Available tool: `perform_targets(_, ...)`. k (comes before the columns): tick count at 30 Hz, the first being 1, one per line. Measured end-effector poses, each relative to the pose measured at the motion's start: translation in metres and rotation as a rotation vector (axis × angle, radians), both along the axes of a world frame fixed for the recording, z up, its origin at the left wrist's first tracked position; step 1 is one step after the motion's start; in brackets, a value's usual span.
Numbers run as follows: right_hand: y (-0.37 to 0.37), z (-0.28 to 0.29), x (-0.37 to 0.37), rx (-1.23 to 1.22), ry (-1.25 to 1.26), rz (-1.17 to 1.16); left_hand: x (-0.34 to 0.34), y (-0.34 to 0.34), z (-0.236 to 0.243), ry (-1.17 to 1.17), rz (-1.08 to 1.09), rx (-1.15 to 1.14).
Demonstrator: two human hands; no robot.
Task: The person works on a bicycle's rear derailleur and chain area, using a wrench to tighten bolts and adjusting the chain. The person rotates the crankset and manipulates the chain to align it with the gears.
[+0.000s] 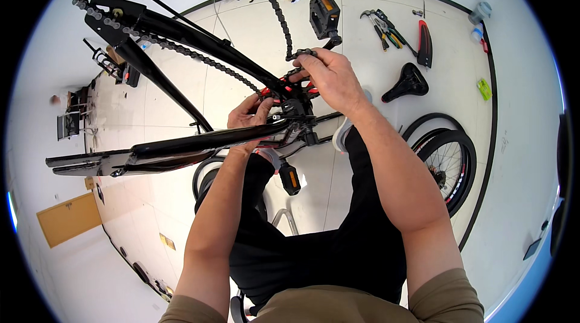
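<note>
Bare hands work a bicycle chain beside the crank

The chain (286, 38) is at the middle of the bicycle frame (193, 140), one run coming down from the top edge to the right hand (329, 78), another lying along the rear tubes toward the red chainring (266, 92). The right hand's thumb and fingers are clamped on the chain just above the crank, probably so that the loose run stays lifted and its links can be guided. The left hand (249, 115) reaches in low beside the chainring, perhaps to steady the chain there; I cannot tell whether its fingers close on a link or only rest near it. The frame sits between the person's knees and forearms, which likely keeps the crank within easy reach of both hands. The saddle (407, 83), hand tools (385, 30) and wheels (454, 169) lie off to the right on the floor (323, 196), seemingly to leave the working spot free.

The chain's upper run is cut off by the top edge. The right hand covers part of the links, frame tubes hide much of the chainring, and what holds the frame up is hard to make out
</note>
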State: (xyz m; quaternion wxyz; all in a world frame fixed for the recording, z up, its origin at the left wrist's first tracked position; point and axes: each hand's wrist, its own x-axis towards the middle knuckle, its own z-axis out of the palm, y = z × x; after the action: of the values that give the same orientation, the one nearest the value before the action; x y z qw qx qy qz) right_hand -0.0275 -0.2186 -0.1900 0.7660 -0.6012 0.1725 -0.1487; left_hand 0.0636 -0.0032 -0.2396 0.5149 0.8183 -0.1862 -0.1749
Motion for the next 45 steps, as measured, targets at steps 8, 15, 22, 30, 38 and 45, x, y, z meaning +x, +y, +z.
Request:
perform_targets(8,-0.003,-0.004,0.002,-0.069,0.064,0.038,0.003,0.008,-0.001,0.125,-0.078,-0.126)
perform_targets(15,-0.011,-0.006,-0.002,-0.011,0.05,-0.003,0.008,0.001,-0.002,-0.279,-0.075,0.215)
perform_targets(22,-0.021,-0.009,-0.008,0.093,0.102,-0.023,0.01,0.0,0.006,0.045,-0.087,0.169)
perform_targets(30,-0.021,-0.003,-0.013,0.076,0.074,-0.002,0.007,0.0,0.0,0.133,-0.081,-0.057)
perform_targets(38,-0.003,0.013,-0.01,-0.01,0.095,0.051,0.001,-0.005,0.007,0.091,-0.059,-0.155)
perform_targets(45,-0.002,0.01,-0.005,-0.088,0.102,0.075,0.001,-0.003,0.012,0.136,-0.048,-0.1)
